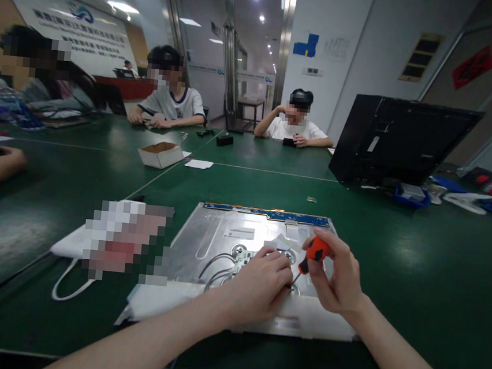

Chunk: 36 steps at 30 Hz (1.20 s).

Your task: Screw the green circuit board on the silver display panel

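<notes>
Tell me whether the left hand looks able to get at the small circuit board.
Probably yes: the left hand is close beside the small circuit board, whose visible part lies uncovered; the cables curve off leftward, seemingly leaving the way free.

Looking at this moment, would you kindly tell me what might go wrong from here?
The screwdriver has its tip close to the left hand, so a slip might jab it. A slip could also scratch the metal panel. The cables by the circuit board loop near the left forearm and might get snagged.
</notes>
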Each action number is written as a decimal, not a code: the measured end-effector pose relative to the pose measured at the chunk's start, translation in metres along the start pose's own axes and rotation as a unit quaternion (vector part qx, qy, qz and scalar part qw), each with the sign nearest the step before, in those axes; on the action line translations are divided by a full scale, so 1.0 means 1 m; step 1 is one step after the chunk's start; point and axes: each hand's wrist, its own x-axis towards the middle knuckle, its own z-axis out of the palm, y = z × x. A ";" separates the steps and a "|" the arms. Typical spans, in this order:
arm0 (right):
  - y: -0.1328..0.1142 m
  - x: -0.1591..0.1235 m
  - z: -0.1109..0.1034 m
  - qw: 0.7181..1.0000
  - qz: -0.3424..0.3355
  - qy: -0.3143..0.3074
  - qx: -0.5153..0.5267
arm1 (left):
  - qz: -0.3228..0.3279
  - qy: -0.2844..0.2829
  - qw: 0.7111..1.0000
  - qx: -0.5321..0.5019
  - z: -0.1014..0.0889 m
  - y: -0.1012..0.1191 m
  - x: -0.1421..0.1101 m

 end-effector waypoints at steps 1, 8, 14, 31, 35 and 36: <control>0.000 0.000 0.000 1.000 -0.001 0.001 0.001 | 0.003 0.000 1.000 0.002 0.000 0.000 0.000; 0.001 0.000 0.005 0.999 -0.004 0.038 -0.020 | 0.005 -0.008 1.000 -0.016 -0.003 0.001 0.000; 0.004 -0.003 0.006 0.998 -0.006 0.038 -0.042 | 0.002 -0.011 1.000 -0.025 -0.004 0.002 0.000; 0.004 -0.006 0.006 0.998 0.036 0.052 0.015 | 0.009 -0.008 1.000 -0.002 -0.001 -0.001 0.000; 0.007 -0.005 0.008 0.998 0.003 0.066 0.013 | 0.009 -0.006 1.000 -0.008 -0.001 -0.001 0.000; 0.007 -0.004 0.008 0.998 -0.004 0.063 0.004 | 0.008 -0.007 1.000 -0.010 -0.001 0.000 0.000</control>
